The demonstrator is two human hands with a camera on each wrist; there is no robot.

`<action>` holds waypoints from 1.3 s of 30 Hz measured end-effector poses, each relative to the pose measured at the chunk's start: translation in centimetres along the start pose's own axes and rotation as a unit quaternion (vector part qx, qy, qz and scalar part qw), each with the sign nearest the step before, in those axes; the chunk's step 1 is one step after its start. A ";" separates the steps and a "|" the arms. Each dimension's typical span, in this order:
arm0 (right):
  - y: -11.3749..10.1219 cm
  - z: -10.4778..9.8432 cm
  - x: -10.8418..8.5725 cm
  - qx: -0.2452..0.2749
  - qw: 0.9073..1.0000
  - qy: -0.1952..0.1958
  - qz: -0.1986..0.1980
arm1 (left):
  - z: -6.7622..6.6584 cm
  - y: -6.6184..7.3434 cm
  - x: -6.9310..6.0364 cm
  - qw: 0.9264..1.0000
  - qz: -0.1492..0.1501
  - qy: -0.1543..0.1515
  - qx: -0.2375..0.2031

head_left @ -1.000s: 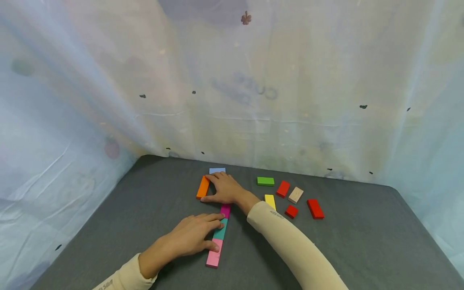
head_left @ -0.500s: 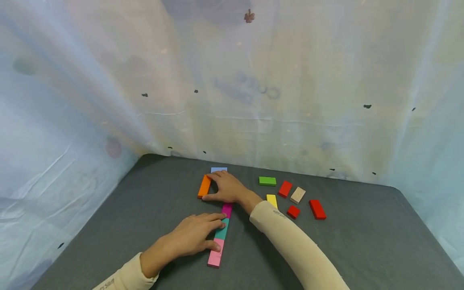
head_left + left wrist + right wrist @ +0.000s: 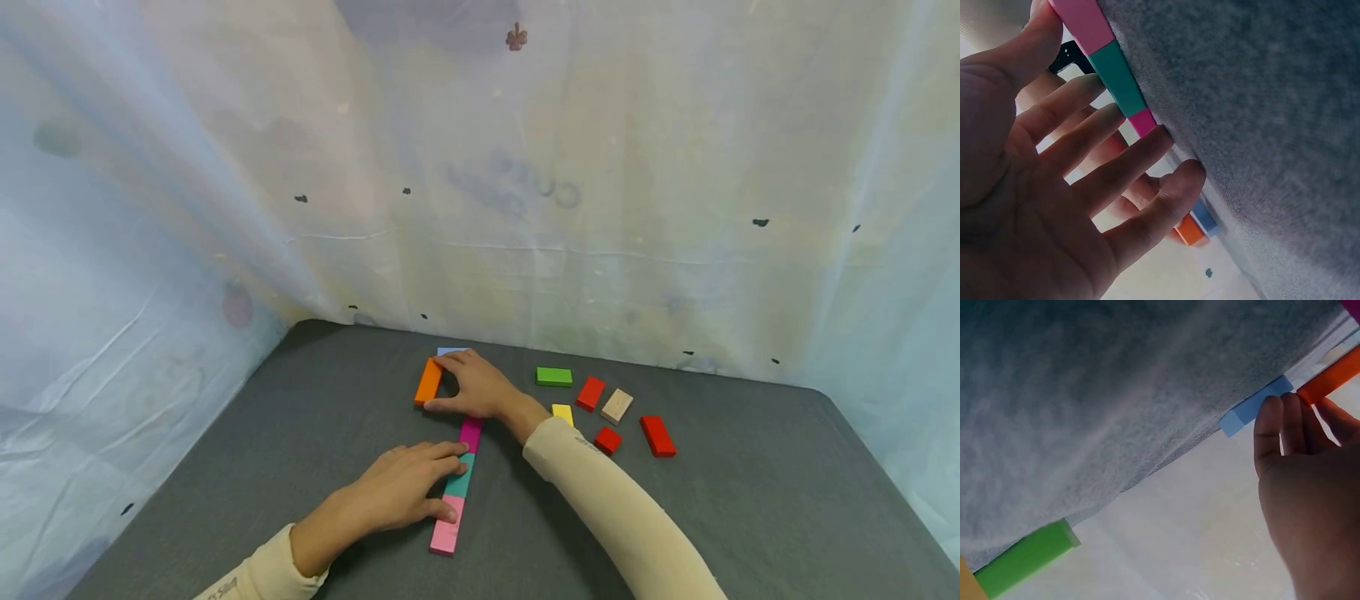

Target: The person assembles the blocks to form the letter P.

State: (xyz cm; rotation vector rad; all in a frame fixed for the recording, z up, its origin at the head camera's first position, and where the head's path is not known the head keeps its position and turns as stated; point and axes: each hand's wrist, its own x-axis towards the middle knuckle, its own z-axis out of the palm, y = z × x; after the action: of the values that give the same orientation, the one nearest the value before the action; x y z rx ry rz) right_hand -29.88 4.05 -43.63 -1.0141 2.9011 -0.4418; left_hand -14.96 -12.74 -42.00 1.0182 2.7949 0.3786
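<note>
My right hand grips an orange block along its long side, thumb at the near end and fingers at the far end. A light blue block lies just beyond those fingers, partly covered by them. A row runs toward me with a magenta block, a teal block and a light pink block set end to end. My left hand lies at the row's left side, its fingertips touching the magenta and teal blocks and its thumb on the pink one. In the left wrist view its fingers look relaxed.
To the right lie a green block, a yellow block partly behind the right sleeve, several red blocks and a plain wooden block. The dark grey table ends at a hanging pale curtain.
My right hand has shifted the orange block slightly to the right and away from me, closer to the blue block. My left hand and the row have stayed put.
</note>
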 end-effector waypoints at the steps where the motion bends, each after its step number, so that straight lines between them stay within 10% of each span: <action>1: 0.0 -0.1 -0.1 0.000 1.000 0.000 -0.003 | 0.0 0.0 0.0 1.000 0.000 0.000 0.001; 39: 4.5 -2.1 -6.4 0.029 0.998 0.015 0.048 | 0.1 -0.2 0.0 1.000 -0.009 -0.005 -0.015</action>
State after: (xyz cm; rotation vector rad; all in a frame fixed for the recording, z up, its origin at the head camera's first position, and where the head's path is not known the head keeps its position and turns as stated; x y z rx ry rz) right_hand -27.87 11.87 -43.21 -0.8645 2.9291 -0.5373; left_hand -15.02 -12.87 -42.18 0.9865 2.7794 0.4103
